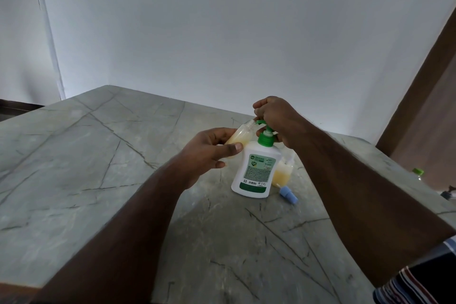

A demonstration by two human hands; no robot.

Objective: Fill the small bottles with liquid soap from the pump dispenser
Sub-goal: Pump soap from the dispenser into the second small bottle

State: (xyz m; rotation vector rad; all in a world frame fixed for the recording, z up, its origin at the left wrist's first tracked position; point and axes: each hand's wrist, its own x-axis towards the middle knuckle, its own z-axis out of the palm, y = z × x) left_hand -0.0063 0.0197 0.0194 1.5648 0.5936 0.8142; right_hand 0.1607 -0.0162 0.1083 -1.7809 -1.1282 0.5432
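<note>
small bottle (238, 135) at green pump (261, 123), hands (207, 153) gripping, apparently

Both forearms are bare from wrist to elbow, with no watch, ring or band showing on the left hand (209, 153) or the right hand (276, 118). At the lower right edge a sleeve (419, 281) shows, dark cloth crossed by thin white, red and pale blue stripes, its hem slightly rumpled

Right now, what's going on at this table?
A person is filling a small bottle with soap. The left hand holds it tilted, its mouth at the green spout of the pump dispenser, which the right hand grips. A second small bottle, partly full, stands behind; a blue cap lies on the table.
</note>
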